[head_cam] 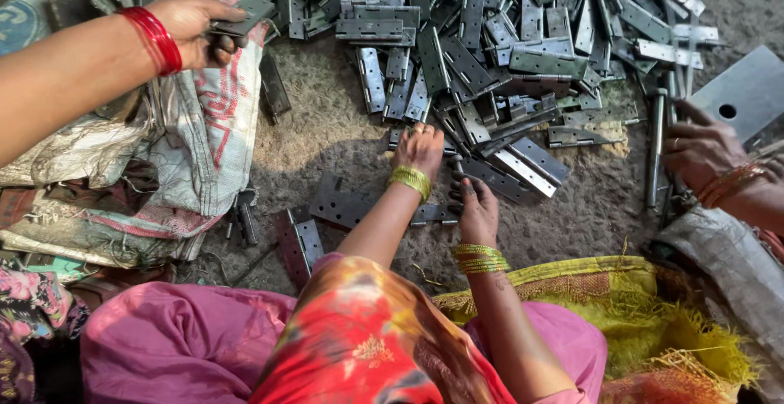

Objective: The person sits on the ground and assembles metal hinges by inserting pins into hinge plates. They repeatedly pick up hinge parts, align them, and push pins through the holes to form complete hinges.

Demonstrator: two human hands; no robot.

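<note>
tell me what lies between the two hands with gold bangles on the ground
In the head view, between the left hand and the right hand, a dark hinge leaf lies on the dirt ground.

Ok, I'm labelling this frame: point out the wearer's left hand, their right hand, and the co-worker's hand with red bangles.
left hand (420, 149), head view, back of the hand
right hand (478, 210), head view, back of the hand
co-worker's hand (196, 28), head view, knuckles
</note>
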